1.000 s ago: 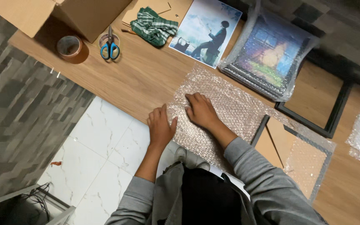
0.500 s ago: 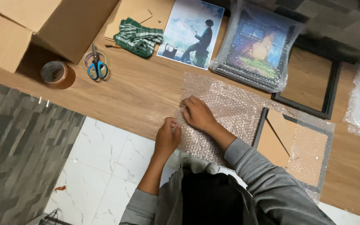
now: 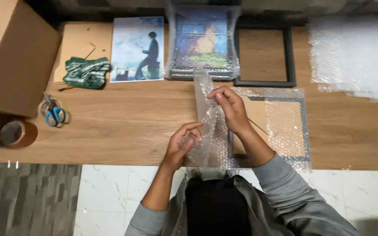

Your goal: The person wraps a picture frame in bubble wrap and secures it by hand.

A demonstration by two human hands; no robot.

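Both hands lift a clear sheet of bubble wrap (image 3: 207, 126) off the wooden counter (image 3: 132, 122), just left of a dark rectangular picture frame with a brown backing (image 3: 281, 126) that lies flat under more of the wrap. The left hand (image 3: 181, 146) has its fingers (image 3: 192, 130) closed on the sheet's lower fold; the right hand (image 3: 230, 109) has its fingers (image 3: 217, 92) pinched on the upper edge, so the sheet stands up crumpled between them. Beyond the frame lie an empty black frame (image 3: 264, 54) and a wrapped stack of pictures (image 3: 202, 43). Far left of the frame sit blue-handled scissors (image 3: 54, 112), a roll of brown tape (image 3: 14, 133), a folded green striped cloth (image 3: 86, 72) and a cardboard box (image 3: 12, 57).
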